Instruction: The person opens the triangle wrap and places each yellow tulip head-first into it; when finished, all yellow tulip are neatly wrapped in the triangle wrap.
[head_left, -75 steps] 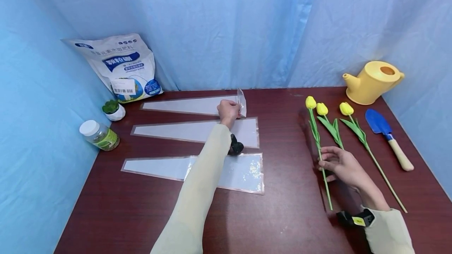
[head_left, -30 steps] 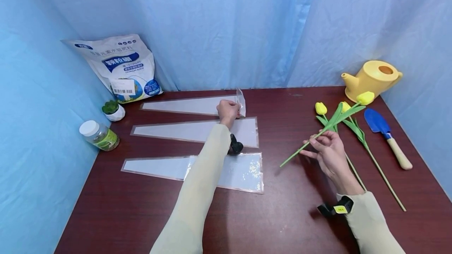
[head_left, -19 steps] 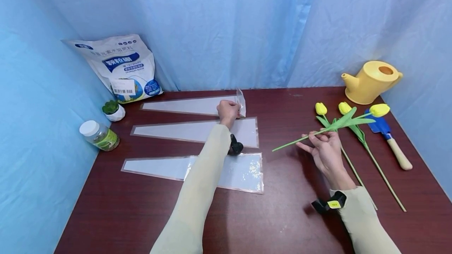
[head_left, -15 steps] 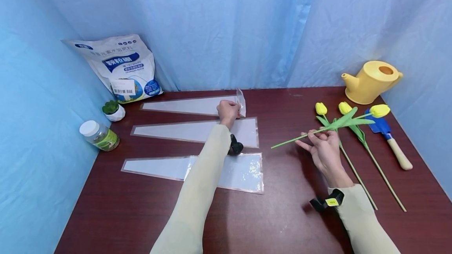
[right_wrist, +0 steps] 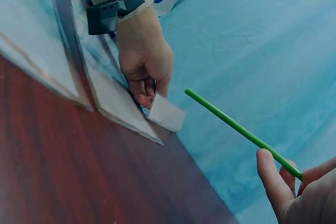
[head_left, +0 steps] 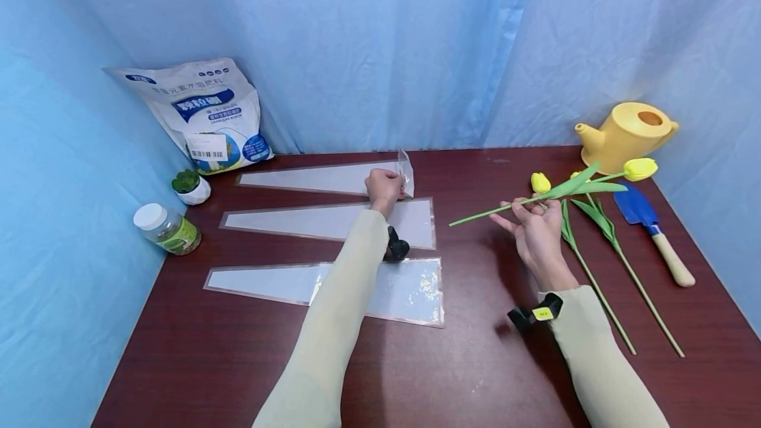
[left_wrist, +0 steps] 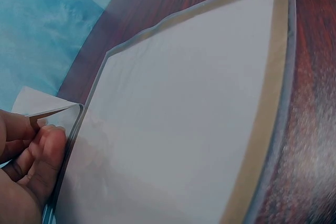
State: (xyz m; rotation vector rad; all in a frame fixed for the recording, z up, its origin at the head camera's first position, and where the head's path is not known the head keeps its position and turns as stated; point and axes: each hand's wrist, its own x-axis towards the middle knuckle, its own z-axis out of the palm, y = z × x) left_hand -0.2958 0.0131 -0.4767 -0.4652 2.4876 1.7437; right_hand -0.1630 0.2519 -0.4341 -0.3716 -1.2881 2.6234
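My left hand (head_left: pixel 385 188) pinches the raised right end of the farthest tapered clear sleeve (head_left: pixel 309 178). In the left wrist view, that lifted end (left_wrist: pixel 52 99) stands folded up between thumb and fingers. Two similar sleeves, the middle one (head_left: pixel 410 224) and the front one (head_left: pixel 255 282), lie flat beneath my left arm. Above the table on the right, my right hand (head_left: pixel 540 236) pinches a yellow tulip (head_left: pixel 640 169) by its green stem, bloom to the right. The right wrist view has the bare stem end (right_wrist: pixel 226 118) directed toward the left hand, apart from the sleeve.
Two other tulips (head_left: pixel 606 309) lie at the right, one bloom partly covered by the held tulip's leaves. Beyond are a blue trowel (head_left: pixel 636 204) and yellow watering can (head_left: pixel 621 141). A fertilizer bag (head_left: pixel 202 114), potted plant (head_left: pixel 191 187) and jar (head_left: pixel 169 230) stand left.
My right hand has lifted the leftmost tulip off the table, turned it nearly sideways and moved it left and farther back. My left hand stays at the far sleeve's end.
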